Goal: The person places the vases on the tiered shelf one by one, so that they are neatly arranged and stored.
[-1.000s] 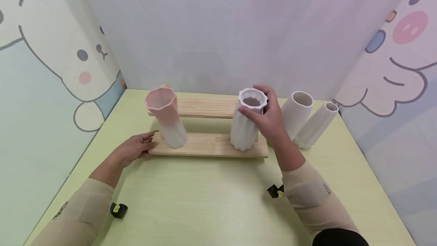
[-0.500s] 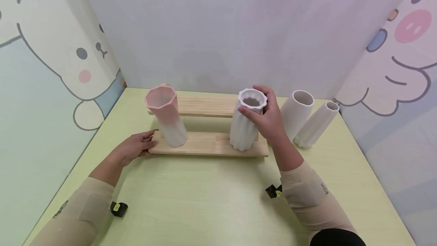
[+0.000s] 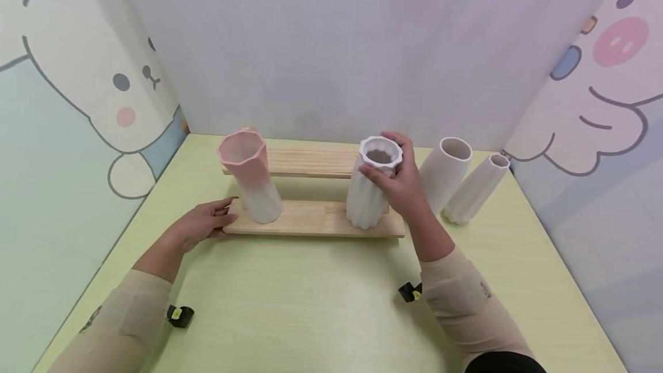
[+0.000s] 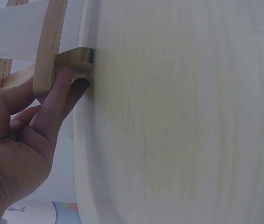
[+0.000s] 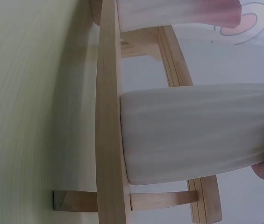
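In the head view my right hand [image 3: 404, 183] grips a white fluted vase [image 3: 365, 200] near its scalloped rim, thumb in front and fingers behind. The vase stands upright toward the right end of the front board of a two-tier wooden rack [image 3: 305, 220]. The right wrist view shows the vase's base [image 5: 132, 135] against that board [image 5: 108, 116]. At the rack's left end, my left hand [image 3: 202, 226] pinches the board's edge, as the left wrist view also shows. A faceted vase, pink above and white below [image 3: 254, 183], stands on the board's left part.
Two more white vases stand on the table right of the rack: a smooth wide-mouthed one [image 3: 445, 171] and a ribbed narrow-mouthed one [image 3: 476, 189]. The rack's rear board [image 3: 311, 161] is higher. A pale wall [image 3: 331, 45] rises behind, with cartoon-printed panels at both sides.
The whole head view shifts slightly to the left. Both hands keep their hold, and the vases and rack stay essentially in place.
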The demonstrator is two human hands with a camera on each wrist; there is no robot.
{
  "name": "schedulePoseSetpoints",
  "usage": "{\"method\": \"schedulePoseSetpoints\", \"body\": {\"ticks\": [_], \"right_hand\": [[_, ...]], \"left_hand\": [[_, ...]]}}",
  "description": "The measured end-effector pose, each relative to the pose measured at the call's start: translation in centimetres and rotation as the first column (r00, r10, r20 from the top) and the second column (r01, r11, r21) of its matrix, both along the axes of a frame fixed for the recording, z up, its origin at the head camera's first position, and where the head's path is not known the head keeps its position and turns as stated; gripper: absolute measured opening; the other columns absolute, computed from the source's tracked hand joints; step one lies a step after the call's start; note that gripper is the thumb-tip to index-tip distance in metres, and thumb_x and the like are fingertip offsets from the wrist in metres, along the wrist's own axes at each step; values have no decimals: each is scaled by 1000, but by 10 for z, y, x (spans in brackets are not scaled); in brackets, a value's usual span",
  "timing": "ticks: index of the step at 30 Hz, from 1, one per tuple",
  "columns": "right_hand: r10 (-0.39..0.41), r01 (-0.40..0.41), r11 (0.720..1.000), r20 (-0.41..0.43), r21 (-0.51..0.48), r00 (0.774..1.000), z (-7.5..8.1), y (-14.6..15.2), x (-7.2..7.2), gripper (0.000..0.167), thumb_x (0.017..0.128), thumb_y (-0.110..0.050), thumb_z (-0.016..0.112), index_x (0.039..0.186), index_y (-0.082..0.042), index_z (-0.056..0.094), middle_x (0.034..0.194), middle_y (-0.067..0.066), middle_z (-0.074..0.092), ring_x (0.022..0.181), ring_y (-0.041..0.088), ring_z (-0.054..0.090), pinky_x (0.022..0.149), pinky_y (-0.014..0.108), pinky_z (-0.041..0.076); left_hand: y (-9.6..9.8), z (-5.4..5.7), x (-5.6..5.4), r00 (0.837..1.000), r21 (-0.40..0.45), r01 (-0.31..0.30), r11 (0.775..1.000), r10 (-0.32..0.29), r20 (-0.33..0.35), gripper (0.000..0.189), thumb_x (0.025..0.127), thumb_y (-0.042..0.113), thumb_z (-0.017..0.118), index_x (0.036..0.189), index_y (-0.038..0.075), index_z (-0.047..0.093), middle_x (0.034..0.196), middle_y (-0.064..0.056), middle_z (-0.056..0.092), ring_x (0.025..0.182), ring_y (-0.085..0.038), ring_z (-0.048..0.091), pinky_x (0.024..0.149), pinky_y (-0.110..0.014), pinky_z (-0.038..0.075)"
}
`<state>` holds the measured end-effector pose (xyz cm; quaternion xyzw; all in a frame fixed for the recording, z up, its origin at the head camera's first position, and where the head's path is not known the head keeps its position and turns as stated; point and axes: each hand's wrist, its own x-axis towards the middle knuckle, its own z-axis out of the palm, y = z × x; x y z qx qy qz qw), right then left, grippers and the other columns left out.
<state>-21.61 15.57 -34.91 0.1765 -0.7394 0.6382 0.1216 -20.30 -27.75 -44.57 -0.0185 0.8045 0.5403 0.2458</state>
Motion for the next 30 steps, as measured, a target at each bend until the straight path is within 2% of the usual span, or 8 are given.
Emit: {"method": "schedulePoseSetpoints", "body": {"ticks": [5, 12, 18, 26, 30], "right_hand": [[-1, 1, 1000, -11, -9, 1000, -3, -1, 0, 73, 83, -16, 80, 142, -19, 37, 122, 4, 57, 108, 19, 56, 86, 27, 52], [-3, 3, 1000, -16, -25, 1000, -4, -3, -4, 74, 83, -17, 80, 142, -20, 37, 121, 4, 58, 106, 18, 57, 85, 28, 52], [4, -5, 1000, -21, -26, 1000, -5, -1, -6, 74, 83, -17, 80, 142, -19, 36, 120, 4, 57, 106, 19, 57, 85, 28, 52], [1, -2, 1000, -29, -25, 1000, -5, -3, -7, 73, 83, -17, 80, 142, -19, 37, 121, 4, 58, 106, 18, 57, 85, 27, 52], [9, -10, 1000, -33, -30, 999, -5, -4, -8, 73, 83, -17, 80, 142, -19, 37, 121, 4, 58, 107, 18, 57, 85, 28, 52]], "left_hand": [[0, 1, 1, 1000, -1, 11, 1000, -11, -4, 73, 101, 29, 56, 158, 11, 15, 159, -26, 18, 107, -8, 59, 82, -26, 57], [-1, 4, -1, 1000, -14, 10, 1000, -10, -18, 73, 101, 30, 56, 158, 10, 15, 156, -27, 27, 101, -6, 60, 80, -26, 57], [1, 1, -3, 1000, -18, 13, 1000, -13, -13, 74, 101, 30, 57, 158, 11, 15, 159, -27, 15, 107, -7, 57, 79, -25, 56], [0, 4, -3, 1000, -26, -8, 1000, 8, -7, 72, 101, 30, 56, 158, 12, 17, 155, -24, 31, 96, -6, 60, 78, -23, 56], [-1, 4, -2, 1000, -19, -6, 1000, 6, -6, 72, 101, 29, 56, 158, 12, 16, 156, -25, 31, 95, -4, 61, 78, -23, 56]]}}
